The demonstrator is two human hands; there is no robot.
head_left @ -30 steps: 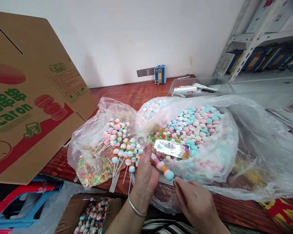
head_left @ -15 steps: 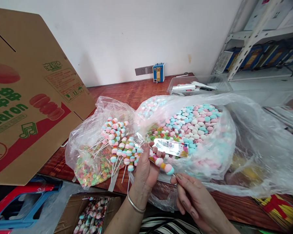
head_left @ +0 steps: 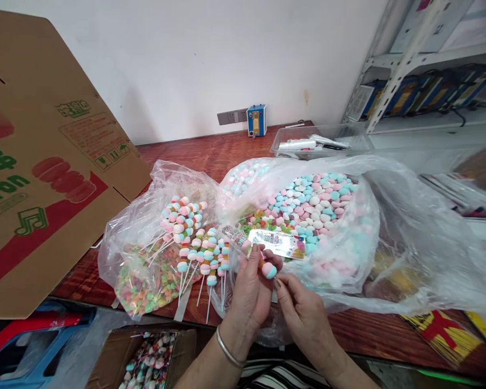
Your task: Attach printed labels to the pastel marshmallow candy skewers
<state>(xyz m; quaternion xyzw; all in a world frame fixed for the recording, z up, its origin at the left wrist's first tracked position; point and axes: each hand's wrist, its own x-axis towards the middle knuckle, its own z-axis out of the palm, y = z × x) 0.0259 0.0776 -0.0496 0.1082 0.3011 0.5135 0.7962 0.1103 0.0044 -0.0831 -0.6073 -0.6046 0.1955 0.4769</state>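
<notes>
My left hand (head_left: 249, 297) is closed around a candy skewer (head_left: 269, 269) strung with pink, white and blue candies; clear wrapping shows above the fingers. My right hand (head_left: 303, 310) has thumb and forefinger pinched just below its lowest candy, where the stick is mostly hidden. Left of my hands, several candy skewers (head_left: 211, 254) with white sticks lie on a bag of gummy rings (head_left: 146, 281). Behind my hands, a printed card (head_left: 277, 243) rests on the big open plastic bag of pastel candies (head_left: 328, 202).
A tall cardboard box (head_left: 76, 156) stands at left. Below the table edge, another carton (head_left: 101, 362) holds wrapped candies. A clear plastic tray (head_left: 360, 145) and a small blue device (head_left: 257, 120) sit toward the wall. Metal shelving (head_left: 397, 65) rises at right.
My right hand has moved up and left, closer to my left hand. Less of the skewer shows beyond my left fingers. The whole view has shifted slightly.
</notes>
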